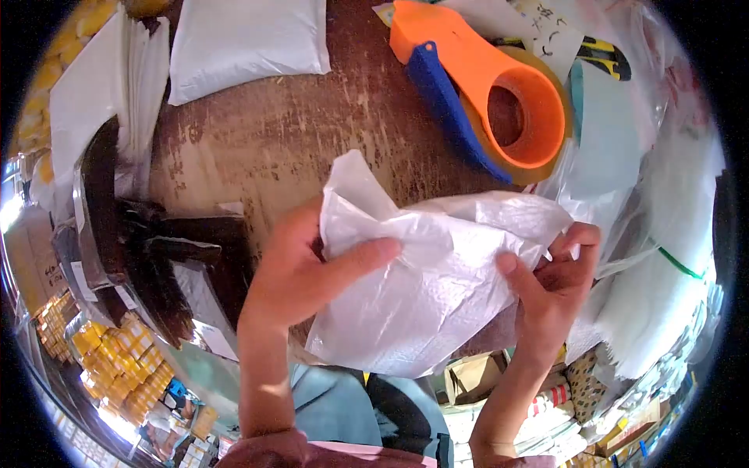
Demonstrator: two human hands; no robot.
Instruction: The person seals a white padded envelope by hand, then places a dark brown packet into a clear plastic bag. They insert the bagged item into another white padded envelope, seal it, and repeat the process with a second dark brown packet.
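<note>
A crinkled white plastic bag [429, 288] is held up between both hands over the near edge of the wooden table [289, 140]. My left hand [300, 269] grips its left side, thumb on the front face and fingers hidden behind. On the right side, my right hand [554, 281] pinches the bag near its upper corner, with the thumb on the front and the fingers curled. The bag's top edge is folded and uneven, with one corner sticking up at the left. Whatever is inside the bag, if anything, cannot be seen.
An orange tape dispenser [527, 117] with a blue edge lies at the back right. A padded white packet [250, 47] and stacked white bags [94, 101] are at the back left. Dark packaged items [156, 257] lie left; clear plastic wrap [663, 273] lies right.
</note>
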